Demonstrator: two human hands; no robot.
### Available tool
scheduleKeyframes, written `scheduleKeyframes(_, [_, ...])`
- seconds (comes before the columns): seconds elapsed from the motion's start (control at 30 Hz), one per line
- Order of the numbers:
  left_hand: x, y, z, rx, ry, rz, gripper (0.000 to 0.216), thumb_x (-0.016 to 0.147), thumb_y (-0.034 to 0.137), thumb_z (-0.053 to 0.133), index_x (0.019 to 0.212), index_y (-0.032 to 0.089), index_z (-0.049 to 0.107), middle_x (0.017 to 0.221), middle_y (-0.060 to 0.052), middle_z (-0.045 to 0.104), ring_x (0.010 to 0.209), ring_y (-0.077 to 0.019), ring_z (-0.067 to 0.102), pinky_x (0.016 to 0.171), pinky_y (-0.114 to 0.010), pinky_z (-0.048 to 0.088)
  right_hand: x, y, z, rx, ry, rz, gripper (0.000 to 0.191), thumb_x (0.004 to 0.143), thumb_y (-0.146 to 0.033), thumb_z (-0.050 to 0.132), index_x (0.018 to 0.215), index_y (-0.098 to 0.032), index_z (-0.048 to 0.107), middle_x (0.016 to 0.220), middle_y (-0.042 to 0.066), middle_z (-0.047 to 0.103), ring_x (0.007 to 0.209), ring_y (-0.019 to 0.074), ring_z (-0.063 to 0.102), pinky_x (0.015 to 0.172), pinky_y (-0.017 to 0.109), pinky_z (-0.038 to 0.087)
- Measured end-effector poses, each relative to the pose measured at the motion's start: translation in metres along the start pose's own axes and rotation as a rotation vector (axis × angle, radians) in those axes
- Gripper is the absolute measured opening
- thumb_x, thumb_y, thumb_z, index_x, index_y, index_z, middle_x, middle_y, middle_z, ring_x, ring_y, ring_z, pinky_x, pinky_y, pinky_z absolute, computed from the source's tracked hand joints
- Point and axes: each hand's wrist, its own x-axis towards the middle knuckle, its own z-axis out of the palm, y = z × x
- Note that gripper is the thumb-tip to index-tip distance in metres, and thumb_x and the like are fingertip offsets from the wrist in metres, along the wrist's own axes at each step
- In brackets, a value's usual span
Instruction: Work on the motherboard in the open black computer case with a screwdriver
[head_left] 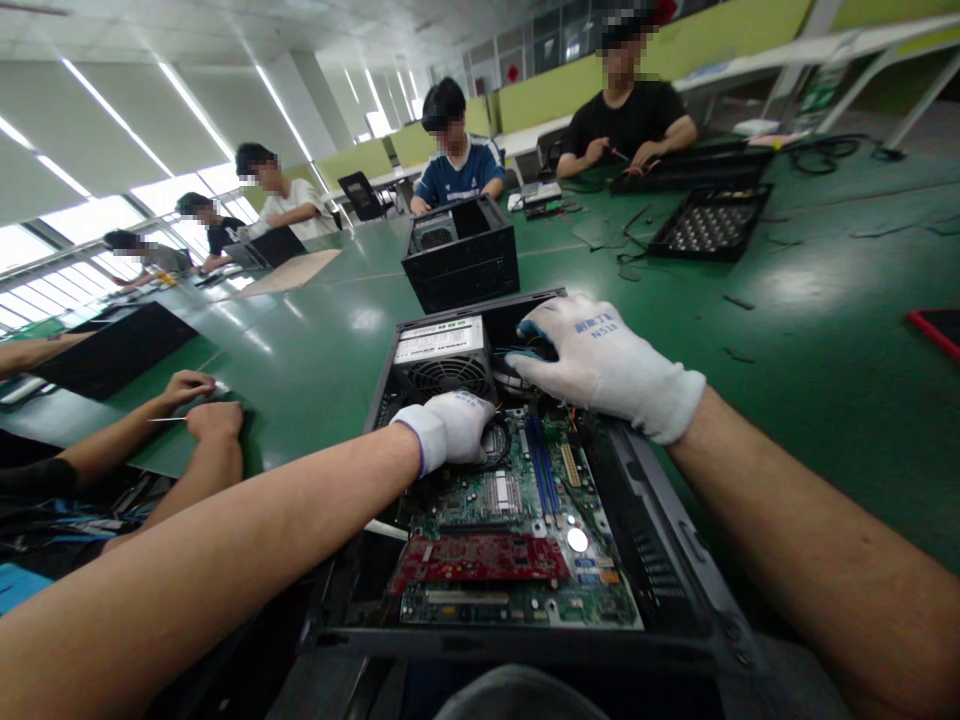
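Observation:
An open black computer case (660, 540) lies in front of me on the green table. Inside it are a green motherboard (517, 500), a red expansion card (480, 558) and a grey power supply (442, 350) with a fan grille. My left hand (450, 428), in a white glove, is curled closed over the black cables beside the power supply. My right hand (592, 360), also gloved, reaches into the far part of the case with fingers bent onto a fan part by the power supply; what the fingertips grip is hidden.
A second black case (461, 255) stands further back. A black perforated panel (709, 220) and loose cables lie at the right. A neighbour's bare hands (202, 400) work with a thin tool at the left. Several people sit along the far side.

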Motion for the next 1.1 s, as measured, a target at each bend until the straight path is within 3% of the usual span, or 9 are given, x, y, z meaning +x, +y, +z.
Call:
scheduleKeyframes(0.4, [0.006, 0.002, 0.002, 0.018, -0.080, 0.029, 0.049, 0.076, 0.040, 0.075, 0.117, 0.016, 0.069, 0.119, -0.015, 0.074, 0.108, -0.0319, 0.072, 0.093, -0.038, 0.059, 0.000, 0.001, -0.001, 0.017, -0.009, -0.007, 0.050, 0.094, -0.054, 0.055, 0.119, -0.012, 0.068, 0.118, 0.017, 0.069, 0.112, 0.0336, 0.060, 0.098, 0.045, 0.043])
scheduleKeyframes(0.53, [0.003, 0.000, -0.003, -0.021, -0.069, 0.031, 0.060, 0.069, 0.042, 0.078, 0.120, 0.014, 0.066, 0.122, -0.017, 0.072, 0.110, -0.0343, 0.071, 0.092, -0.039, 0.059, 0.003, 0.000, -0.002, 0.072, 0.013, -0.023, 0.048, 0.094, -0.052, 0.055, 0.116, -0.012, 0.068, 0.116, 0.016, 0.069, 0.111, 0.0314, 0.060, 0.099, 0.043, 0.044])
scheduleKeyframes(0.67, [-0.007, 0.001, -0.013, -0.082, -0.017, 0.050, 0.066, 0.067, 0.046, 0.077, 0.123, 0.013, 0.064, 0.118, -0.019, 0.073, 0.108, -0.0353, 0.072, 0.091, -0.039, 0.059, -0.004, 0.000, -0.006, 0.247, 0.125, 0.045, 0.049, 0.092, -0.055, 0.058, 0.121, -0.015, 0.065, 0.125, 0.015, 0.066, 0.119, 0.0311, 0.058, 0.105, 0.046, 0.044])
scheduleKeyframes(0.77, [-0.018, 0.002, -0.019, -0.141, 0.041, 0.062, 0.063, 0.072, 0.047, 0.071, 0.124, 0.012, 0.062, 0.114, -0.019, 0.075, 0.103, -0.0345, 0.074, 0.086, -0.038, 0.060, -0.030, 0.002, -0.011, 0.417, 0.165, 0.226, 0.064, 0.090, -0.060, 0.059, 0.138, -0.018, 0.057, 0.138, 0.015, 0.062, 0.130, 0.0330, 0.055, 0.112, 0.051, 0.041])
scheduleKeyframes(0.9, [-0.037, 0.004, -0.025, -0.220, 0.167, 0.113, 0.045, 0.085, 0.046, 0.057, 0.117, 0.015, 0.062, 0.114, -0.016, 0.075, 0.105, -0.0305, 0.074, 0.088, -0.036, 0.058, -0.091, 0.007, -0.009, 0.677, 0.020, 0.536, 0.081, 0.086, -0.067, 0.062, 0.155, -0.028, 0.045, 0.154, 0.010, 0.054, 0.142, 0.0355, 0.048, 0.121, 0.054, 0.034])
scheduleKeyframes(1.0, [-0.056, 0.007, -0.030, -0.263, 0.272, 0.157, 0.032, 0.093, 0.042, 0.047, 0.107, 0.017, 0.063, 0.111, -0.013, 0.075, 0.106, -0.0282, 0.073, 0.090, -0.035, 0.056, -0.127, 0.007, 0.000, 0.840, -0.092, 0.579, 0.085, 0.083, -0.064, 0.067, 0.158, -0.037, 0.040, 0.164, 0.002, 0.042, 0.151, 0.0331, 0.036, 0.127, 0.051, 0.026])
scheduleKeyframes(1.1, [-0.087, 0.008, -0.038, -0.302, 0.420, 0.197, 0.031, 0.099, 0.042, 0.042, 0.098, 0.020, 0.063, 0.101, -0.011, 0.076, 0.099, -0.0269, 0.074, 0.086, -0.035, 0.056, -0.136, 0.000, 0.006, 0.984, -0.036, 0.620, 0.083, 0.085, -0.060, 0.067, 0.159, -0.038, 0.039, 0.164, -0.001, 0.039, 0.152, 0.0313, 0.033, 0.127, 0.049, 0.025])
